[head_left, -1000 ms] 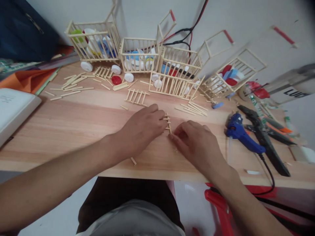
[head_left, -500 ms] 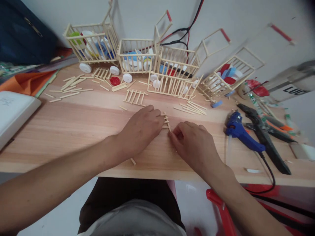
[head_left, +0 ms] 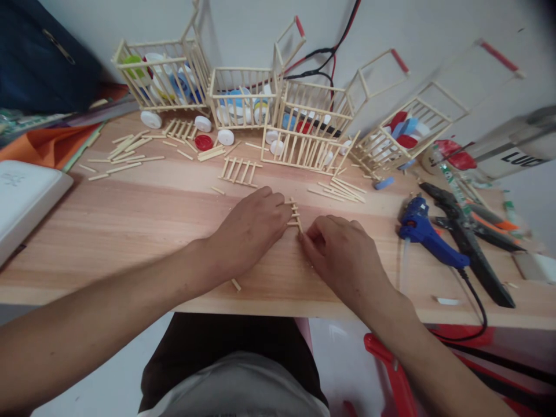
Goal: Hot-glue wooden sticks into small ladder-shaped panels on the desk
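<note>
Under my left hand point(head_left: 256, 226) lies a small ladder-like frame of wooden sticks point(head_left: 295, 213); its right rail and short rungs stick out past my fingers, and the rest is covered. My left fingers are bent closed on it. My right hand point(head_left: 343, 249) has thumb and forefinger pinched at the near end of that right rail. Just beyond my left hand rests another finished-looking stick frame point(head_left: 240, 172), flat on the wooden table point(head_left: 130, 231). Loose sticks point(head_left: 343, 190) lie beyond my right hand, and one short stick point(head_left: 236, 284) is near the front edge.
Several stick-built carts point(head_left: 243, 98) holding plastic caps line the wall. At right lie a blue glue gun point(head_left: 430, 231) with its cord and a black-handled tool point(head_left: 473, 255). A white box point(head_left: 30, 202) sits at left, with more loose sticks point(head_left: 125, 156) behind it.
</note>
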Demonstrator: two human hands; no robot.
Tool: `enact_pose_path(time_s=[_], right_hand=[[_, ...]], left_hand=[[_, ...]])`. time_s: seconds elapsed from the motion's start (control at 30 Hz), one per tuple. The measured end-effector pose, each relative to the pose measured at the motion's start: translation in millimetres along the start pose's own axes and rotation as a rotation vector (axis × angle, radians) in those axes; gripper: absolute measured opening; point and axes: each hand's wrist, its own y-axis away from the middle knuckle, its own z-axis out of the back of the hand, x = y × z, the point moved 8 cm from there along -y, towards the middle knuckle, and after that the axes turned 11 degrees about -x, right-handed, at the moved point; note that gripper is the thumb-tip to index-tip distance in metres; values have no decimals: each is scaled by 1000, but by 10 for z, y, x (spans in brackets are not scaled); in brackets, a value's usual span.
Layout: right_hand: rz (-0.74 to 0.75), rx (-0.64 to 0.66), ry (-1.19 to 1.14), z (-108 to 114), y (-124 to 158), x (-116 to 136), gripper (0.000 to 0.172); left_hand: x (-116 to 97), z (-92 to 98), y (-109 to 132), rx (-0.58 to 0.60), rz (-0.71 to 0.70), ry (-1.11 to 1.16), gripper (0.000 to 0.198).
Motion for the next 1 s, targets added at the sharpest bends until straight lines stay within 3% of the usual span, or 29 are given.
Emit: enact_pose_path(time_s=[0.3,1.0], right_hand=[[-6,3,-12,-13,10,-11,21],[-91,46,-27,-29,25,11,15]], left_hand=[[-3,-16,11,21,13,0,16],[-26,11,35,-71,-32,2,16]])
